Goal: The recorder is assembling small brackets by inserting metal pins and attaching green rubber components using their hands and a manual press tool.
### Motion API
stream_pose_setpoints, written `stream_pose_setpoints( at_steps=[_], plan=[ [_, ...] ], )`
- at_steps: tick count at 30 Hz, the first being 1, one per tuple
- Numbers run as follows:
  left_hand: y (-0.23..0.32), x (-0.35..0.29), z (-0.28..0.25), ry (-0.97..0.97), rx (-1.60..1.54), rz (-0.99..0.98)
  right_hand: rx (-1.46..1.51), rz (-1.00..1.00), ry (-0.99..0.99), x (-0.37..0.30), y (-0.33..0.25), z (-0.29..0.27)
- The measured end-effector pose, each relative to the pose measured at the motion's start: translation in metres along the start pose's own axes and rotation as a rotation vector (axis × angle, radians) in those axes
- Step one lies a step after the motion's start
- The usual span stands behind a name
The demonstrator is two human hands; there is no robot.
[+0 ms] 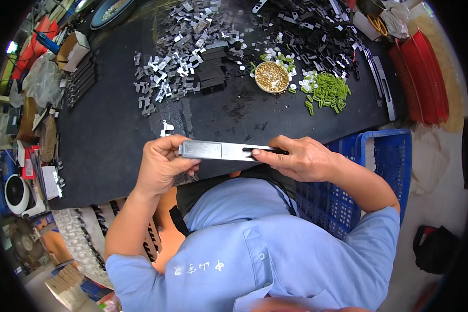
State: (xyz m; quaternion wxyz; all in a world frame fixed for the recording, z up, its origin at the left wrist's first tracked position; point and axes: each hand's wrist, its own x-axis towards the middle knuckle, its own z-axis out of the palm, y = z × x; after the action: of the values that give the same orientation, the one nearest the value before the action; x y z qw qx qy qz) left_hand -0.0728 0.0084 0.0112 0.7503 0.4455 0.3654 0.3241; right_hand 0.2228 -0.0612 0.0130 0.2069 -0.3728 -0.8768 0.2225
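Just in front of my body I hold a long, narrow silver-grey slotted metal part (pixel 229 151) level above the near edge of the dark work table (pixel 109 151). My left hand (pixel 164 162) pinches its left end between thumb and fingers. At the other end my right hand (pixel 304 158) grips it, with a finger by the dark slot. The right tip of the part is partly hidden by that hand. Beyond my left hand, a small shiny metal bracket (pixel 166 128) lies by itself on the table.
Metal brackets (pixel 164 73) are heaped at the back, beside stacked dark bars (pixel 211 73). Right of them are a round dish of brass-coloured bits (pixel 272 77), green oval rings (pixel 327 92) and black parts (pixel 317 36). Blue crates (pixel 395 156) stand at the right, near red baskets (pixel 421 78).
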Motion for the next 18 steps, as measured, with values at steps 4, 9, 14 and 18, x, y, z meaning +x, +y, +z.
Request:
stream_pose_setpoints(
  at_steps=[4,9,14,18],
  plan=[
    [0.022,0.009,0.004,-0.056,-0.003,-0.024,0.057,0.075,0.082,0.004,-0.004,-0.003],
    [0.032,0.010,0.021,-0.053,0.182,-0.131,0.167,0.116,0.128,-0.008,-0.004,-0.001],
    [-0.045,0.021,0.019,-0.212,-0.495,0.004,0.707,0.400,0.043,-0.009,-0.014,0.014],
    [-0.070,0.040,0.052,-0.341,-0.738,-0.002,0.809,0.573,0.003,-0.005,-0.011,0.019]
  ],
)
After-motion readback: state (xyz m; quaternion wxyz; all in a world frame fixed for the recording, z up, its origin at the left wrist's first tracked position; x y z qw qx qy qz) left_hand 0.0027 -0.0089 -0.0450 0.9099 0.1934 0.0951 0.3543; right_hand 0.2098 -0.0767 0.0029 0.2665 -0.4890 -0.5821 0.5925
